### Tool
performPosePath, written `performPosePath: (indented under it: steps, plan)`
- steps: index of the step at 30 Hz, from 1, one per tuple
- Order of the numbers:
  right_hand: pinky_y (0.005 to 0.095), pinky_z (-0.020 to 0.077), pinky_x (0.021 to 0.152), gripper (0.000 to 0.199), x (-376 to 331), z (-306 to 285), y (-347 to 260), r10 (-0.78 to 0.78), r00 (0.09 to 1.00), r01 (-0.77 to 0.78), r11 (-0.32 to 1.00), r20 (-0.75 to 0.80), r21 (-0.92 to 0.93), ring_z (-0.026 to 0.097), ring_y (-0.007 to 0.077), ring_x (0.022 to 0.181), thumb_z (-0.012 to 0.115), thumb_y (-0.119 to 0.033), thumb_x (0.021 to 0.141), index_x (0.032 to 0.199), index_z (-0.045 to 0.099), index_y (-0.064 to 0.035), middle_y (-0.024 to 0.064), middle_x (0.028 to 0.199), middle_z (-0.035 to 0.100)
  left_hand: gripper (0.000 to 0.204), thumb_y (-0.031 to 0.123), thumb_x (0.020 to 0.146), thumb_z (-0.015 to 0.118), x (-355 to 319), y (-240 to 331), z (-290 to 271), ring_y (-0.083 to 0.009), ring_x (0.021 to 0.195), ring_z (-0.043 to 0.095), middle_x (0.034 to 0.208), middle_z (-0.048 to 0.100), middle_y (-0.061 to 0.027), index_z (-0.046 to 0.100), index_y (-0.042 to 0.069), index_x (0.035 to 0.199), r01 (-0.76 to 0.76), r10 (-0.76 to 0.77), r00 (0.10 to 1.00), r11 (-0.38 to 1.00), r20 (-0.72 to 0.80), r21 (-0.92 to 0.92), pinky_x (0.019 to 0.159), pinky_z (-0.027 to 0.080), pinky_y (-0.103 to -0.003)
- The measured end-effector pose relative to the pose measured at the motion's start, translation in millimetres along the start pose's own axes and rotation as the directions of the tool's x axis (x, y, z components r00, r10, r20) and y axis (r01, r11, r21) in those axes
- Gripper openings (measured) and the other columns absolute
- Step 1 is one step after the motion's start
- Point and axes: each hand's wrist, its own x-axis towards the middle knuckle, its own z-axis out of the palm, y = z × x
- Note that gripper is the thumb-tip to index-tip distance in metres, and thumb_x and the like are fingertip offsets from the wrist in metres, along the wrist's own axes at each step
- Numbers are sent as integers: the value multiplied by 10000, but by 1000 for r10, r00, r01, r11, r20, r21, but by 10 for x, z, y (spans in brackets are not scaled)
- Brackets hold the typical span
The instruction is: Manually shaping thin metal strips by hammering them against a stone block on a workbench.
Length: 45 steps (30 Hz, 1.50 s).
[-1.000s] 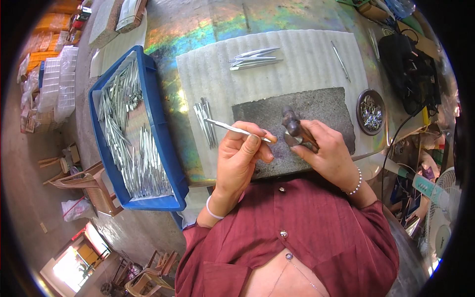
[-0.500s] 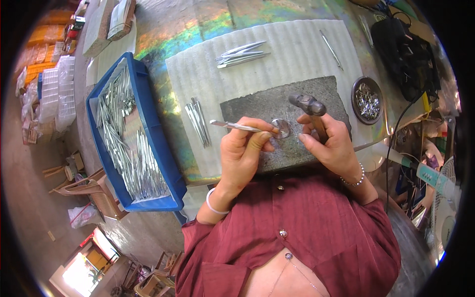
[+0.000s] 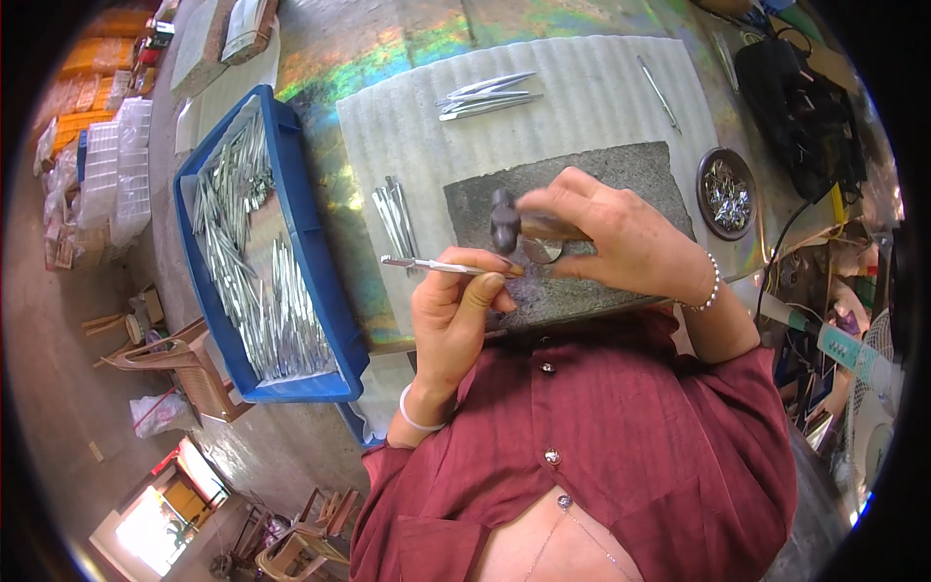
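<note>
Shiny tabletop (image 3: 388,48) carries a grey stone slab (image 3: 630,175) near its front edge. Left hand (image 3: 456,320) pinches a thin metal tool (image 3: 436,264) over the slab's left edge; right hand (image 3: 621,238) grips a small hammer (image 3: 504,221) above it, blue tray (image 3: 320,281) well apart on the left

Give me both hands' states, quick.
Left hand: closed, pinching a thin metal piece.
Right hand: closed around a small hammer.

A shiny rainbow-coloured table (image 3: 407,39) fills the top. Below left is a grey concrete floor (image 3: 58,388) with brown plastic chairs (image 3: 175,364). Bright daylight comes through a doorway (image 3: 155,529). Clear plastic boxes (image 3: 116,165) are stacked at the left.
</note>
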Motion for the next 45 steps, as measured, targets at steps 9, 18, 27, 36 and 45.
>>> performPosePath:
  steps: [9, 18, 27, 36, 45]
  plan:
    - [360, 480, 714, 403, -54, 86, -36, 80, 996, -82, 994, -31, -66, 594, 298, 839, 727, -53, 680, 1034, 540, -13, 126, 943, 560, 79, -20, 894, 536, 92, -56, 43, -69, 646, 552, 884, 630, -64, 569, -3, 964, -31, 31, 999, 999, 10, -13, 601, 457, -190]
    - [269, 409, 543, 215, -355, 39, -3, 407, 905, -357, 884, -122, 302, 507, 124, 565, 673, -90, 766, 941, 588, 4, 66, 624, 519, 59, -51, 868, 554, 239, -146, 138, -80, 649, 551, 830, 593, -49, 591, -18, 899, -130, 122, 991, 979, 62, 160, 583, 460, -201]
    - [259, 402, 544, 189, -379, 41, 36, 382, 916, -321, 879, -120, 352, 465, 89, 573, 661, -88, 781, 921, 593, 19, 59, 625, 500, 109, -56, 886, 510, 245, -115, 146, -120, 745, 582, 927, 594, -85, 580, -26, 964, -155, 129, 984, 960, 121, 233, 671, 489, -216]
    - [270, 421, 563, 183, -378, 51, 48, 372, 918, -306, 883, -135, 355, 484, 103, 583, 655, -89, 786, 930, 596, 6, 70, 636, 514, 55, -58, 868, 543, 271, -125, 157, -121, 693, 595, 820, 593, -73, 584, -34, 895, -180, 162, 982, 956, 92, 233, 613, 495, -229]
    - [269, 417, 563, 202, -381, 55, 73, 387, 912, -324, 883, -137, 340, 473, 105, 579, 660, -88, 780, 947, 591, 3, 75, 634, 500, 124, -88, 796, 577, 283, -145, 139, -197, 679, 621, 816, 609, -103, 587, -14, 896, -307, 260, 951, 852, 165, 424, 598, 499, -258]
